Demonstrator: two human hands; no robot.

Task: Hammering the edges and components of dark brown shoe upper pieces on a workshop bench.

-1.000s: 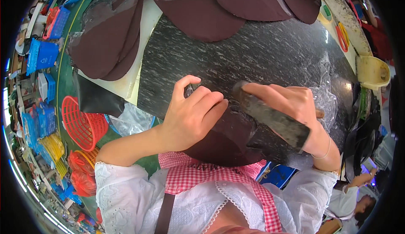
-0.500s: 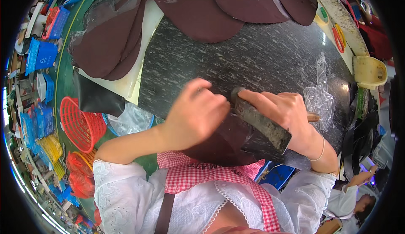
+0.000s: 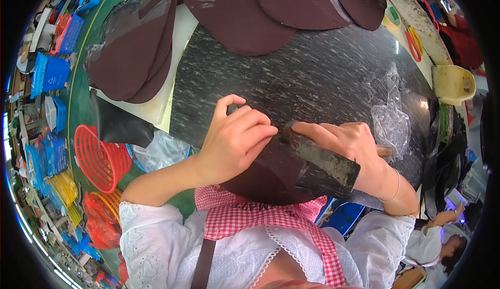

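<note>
The hammer (image 3: 330,163) lies — handle (image 3: 385,151) enclosed — in the right fingers (image 3: 315,133).

Rough metal hammer head (image 3: 325,157), wooden handle (image 3: 384,151), matt sheet (image 3: 265,182), glossy stone-like slab (image 3: 312,75)

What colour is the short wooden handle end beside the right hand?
Light brown: the short wooden handle end shows best in the head view.

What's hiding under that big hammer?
Around the hammer, you can see a dark maroon piece and the speckled black tabletop. The spot directly beneath is covered by the hammer and right hand, so I can't tell.
</note>
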